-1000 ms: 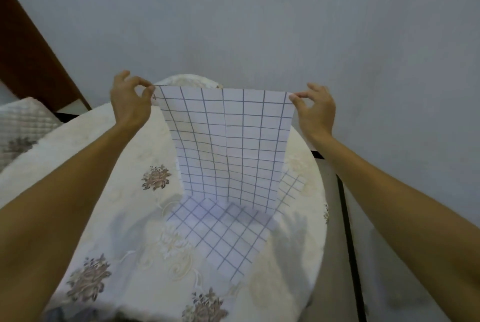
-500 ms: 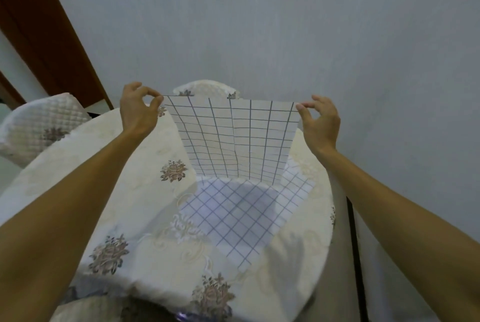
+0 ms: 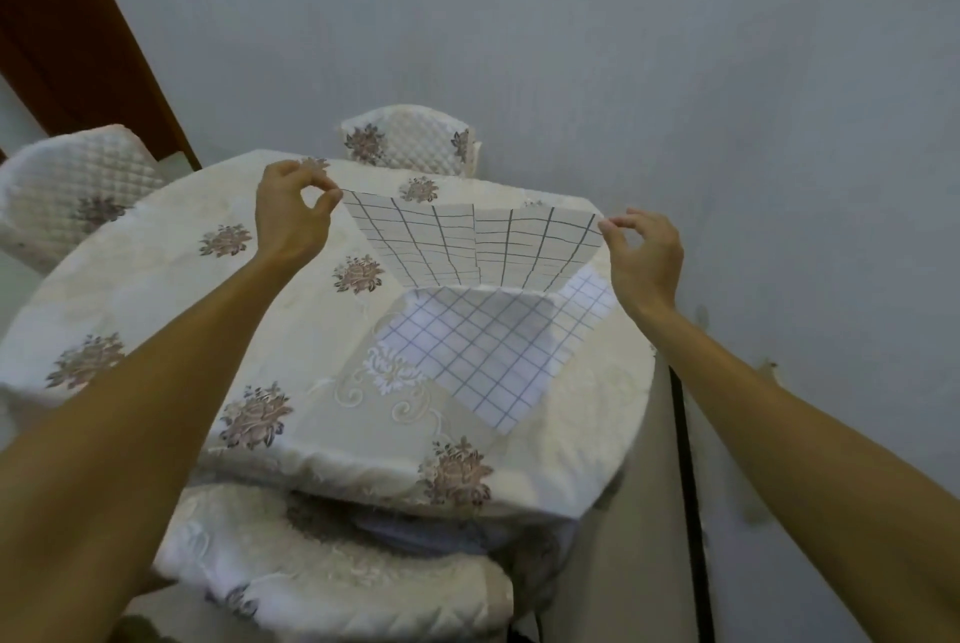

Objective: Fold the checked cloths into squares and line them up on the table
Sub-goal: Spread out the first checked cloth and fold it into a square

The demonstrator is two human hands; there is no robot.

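Observation:
A white checked cloth (image 3: 472,247) with thin dark grid lines is stretched between my two hands above the far right of the table. My left hand (image 3: 291,216) pinches its upper left corner. My right hand (image 3: 641,253) pinches its upper right corner. The cloth's lower edge touches the table. Under it lies a second checked cloth (image 3: 493,356), spread flat and turned like a diamond; its far part is hidden by the held cloth.
The round table (image 3: 156,289) wears a cream cloth with floral motifs. Quilted chairs stand at the far side (image 3: 410,138), at the left (image 3: 67,185) and near me (image 3: 332,569). A grey wall is close on the right. A brown door frame is at upper left.
Both hands have lowered the held cloth toward the table, so less of it hangs upright. The view has tilted down, showing more of the table and chairs.

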